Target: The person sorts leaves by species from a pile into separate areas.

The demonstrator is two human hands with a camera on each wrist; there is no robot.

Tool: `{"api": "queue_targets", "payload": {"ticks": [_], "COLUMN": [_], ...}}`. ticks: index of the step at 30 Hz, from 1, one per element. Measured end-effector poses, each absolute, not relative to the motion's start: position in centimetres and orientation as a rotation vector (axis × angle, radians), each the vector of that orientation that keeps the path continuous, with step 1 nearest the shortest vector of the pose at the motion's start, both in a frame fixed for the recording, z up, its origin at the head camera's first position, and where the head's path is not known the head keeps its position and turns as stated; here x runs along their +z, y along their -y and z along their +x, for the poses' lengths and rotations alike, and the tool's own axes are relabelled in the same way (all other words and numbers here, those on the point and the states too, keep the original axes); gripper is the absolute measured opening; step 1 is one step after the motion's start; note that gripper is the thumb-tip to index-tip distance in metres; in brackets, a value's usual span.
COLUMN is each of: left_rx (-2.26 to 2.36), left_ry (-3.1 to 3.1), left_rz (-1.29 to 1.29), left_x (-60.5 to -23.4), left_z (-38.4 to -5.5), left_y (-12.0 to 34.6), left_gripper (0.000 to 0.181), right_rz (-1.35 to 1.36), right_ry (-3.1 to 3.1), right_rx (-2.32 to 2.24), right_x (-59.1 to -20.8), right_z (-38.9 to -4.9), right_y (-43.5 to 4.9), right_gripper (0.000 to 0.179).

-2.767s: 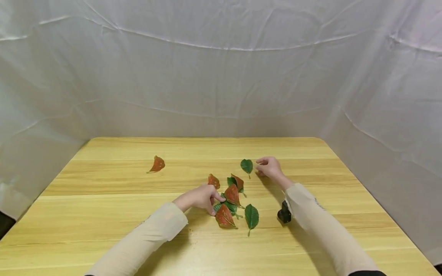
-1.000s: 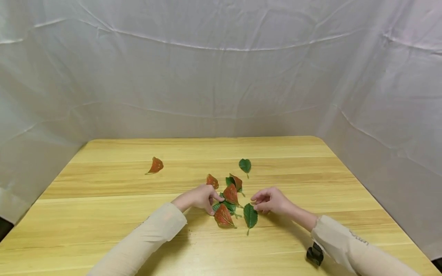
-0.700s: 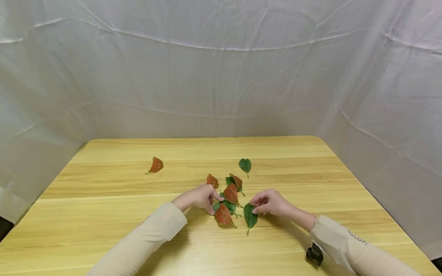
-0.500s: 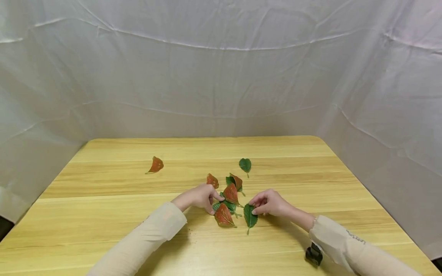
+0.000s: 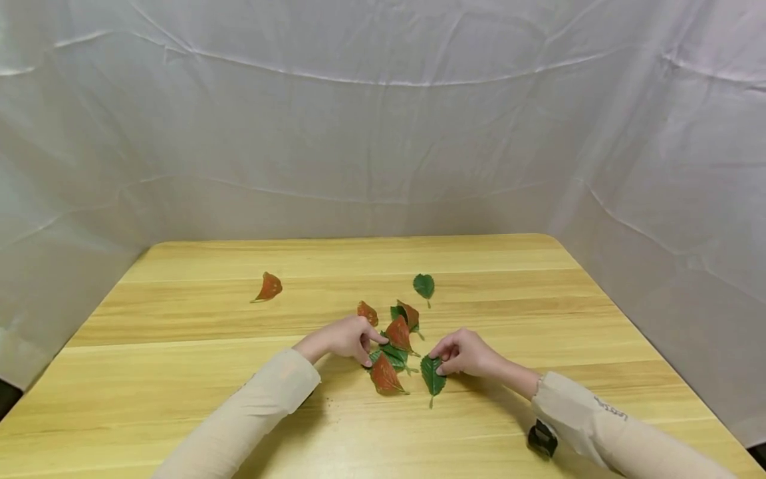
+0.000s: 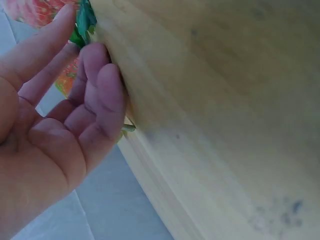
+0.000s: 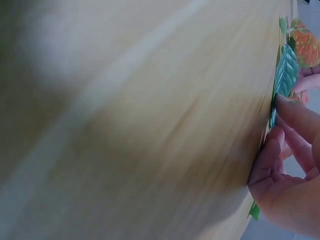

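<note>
In the head view, my left hand (image 5: pixel 348 337) reaches into a loose pile of red and green artificial leaves, index finger and thumb at the edges of a green leaf (image 5: pixel 395 358). In the left wrist view its other fingers are curled. Red leaves (image 5: pixel 385 377) overlap the green one from below and above. On the right, my right hand (image 5: pixel 469 352) pinches the upper edge of a single green leaf (image 5: pixel 432 378), its stem toward me; in the right wrist view the thumb lies on this veined leaf (image 7: pixel 286 70).
A green leaf (image 5: pixel 423 286) lies farther back on the wooden table (image 5: pixel 179 372), and a red leaf (image 5: pixel 269 287) at the back left. Two more red leaves (image 5: pixel 368 313) sit behind the pile. A black device (image 5: pixel 542 439) hangs under the right cuff. Pale cloth (image 5: pixel 383 133) surrounds the table.
My right hand has come from beside the far green leaf toward me and taken hold of the nearer one. My left hand has shifted slightly, and the front red leaf with it.
</note>
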State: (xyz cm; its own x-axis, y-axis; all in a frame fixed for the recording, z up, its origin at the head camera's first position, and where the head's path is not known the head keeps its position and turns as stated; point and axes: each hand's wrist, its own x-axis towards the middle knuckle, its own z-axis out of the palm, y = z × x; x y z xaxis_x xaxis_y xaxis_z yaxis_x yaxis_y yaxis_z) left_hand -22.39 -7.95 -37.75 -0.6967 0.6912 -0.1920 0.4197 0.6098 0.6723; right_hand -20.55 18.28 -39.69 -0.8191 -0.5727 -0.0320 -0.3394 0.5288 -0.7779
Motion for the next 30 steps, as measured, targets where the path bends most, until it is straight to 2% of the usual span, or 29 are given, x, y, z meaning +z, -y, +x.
{"api": "queue_targets", "payload": {"ticks": [12,30], "left_rx": [0.998,0.951], "left_ry": [-2.52,-2.578], "left_rz": [1.073,1.136], "left_x": [-37.0,-36.6], "left_z": [-23.2,-24.3], "left_y": [7.3,6.1], "left_gripper": [0.006,0.006], "right_rz": [-0.753,-0.74], "right_ry": [-2.494,-2.494], "right_rx": [-1.175,-1.175], "right_x": [-39.7,-40.0], "right_z": [-20.5,-20.5], "right_y": [-18.2,-18.2], "right_gripper": [0.02,0.019]}}
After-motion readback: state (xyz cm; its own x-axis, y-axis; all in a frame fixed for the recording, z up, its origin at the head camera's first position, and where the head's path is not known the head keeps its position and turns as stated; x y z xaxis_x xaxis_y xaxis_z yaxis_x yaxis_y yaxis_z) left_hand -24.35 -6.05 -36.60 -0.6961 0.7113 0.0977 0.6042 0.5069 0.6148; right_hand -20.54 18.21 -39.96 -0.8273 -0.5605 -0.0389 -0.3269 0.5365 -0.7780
